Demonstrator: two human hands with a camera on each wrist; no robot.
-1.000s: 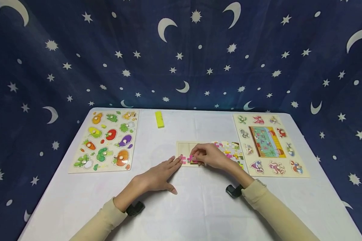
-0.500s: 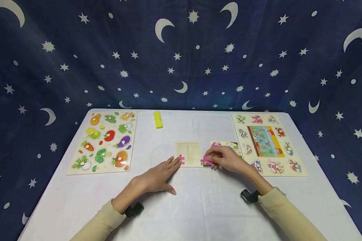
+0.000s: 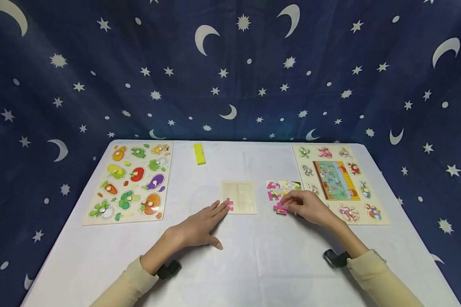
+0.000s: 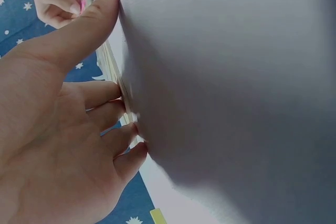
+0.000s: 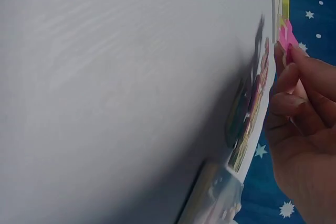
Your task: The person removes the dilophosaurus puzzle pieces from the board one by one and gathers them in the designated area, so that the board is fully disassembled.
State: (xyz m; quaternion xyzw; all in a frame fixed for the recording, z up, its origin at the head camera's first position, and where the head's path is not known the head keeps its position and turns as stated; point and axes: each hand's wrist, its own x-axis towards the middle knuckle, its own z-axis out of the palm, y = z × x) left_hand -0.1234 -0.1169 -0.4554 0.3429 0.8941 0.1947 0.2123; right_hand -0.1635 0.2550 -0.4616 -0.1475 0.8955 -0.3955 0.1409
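Observation:
My right hand [image 3: 309, 207] pinches a pink jigsaw piece [image 3: 279, 208] between thumb and fingertips, beside a cluster of colourful jigsaw pieces [image 3: 273, 195]. The right wrist view shows that pink piece [image 5: 287, 35] raised off the table. Left of the cluster lies a shallow square wooden puzzle tray [image 3: 246, 197], with one pink jigsaw piece [image 3: 230, 206] in its near left corner. Outstretched fingers of my left hand [image 3: 199, 224] rest at that corner, touching the tray's edge and partly covering the piece. Part of the cluster is hidden behind my right hand.
A vegetable peg puzzle board [image 3: 132, 213] lies at the left. At the right is a sea-animal board [image 3: 309, 162], whose near left part my right hand covers. A yellow block [image 3: 199, 154] sits near the back edge. White cloth [image 3: 238, 264] covers the table.
My right hand has moved right with the pink jigsaw piece, from over the tray to the cluster, uncovering the tray. My left hand has stayed at the tray's corner.

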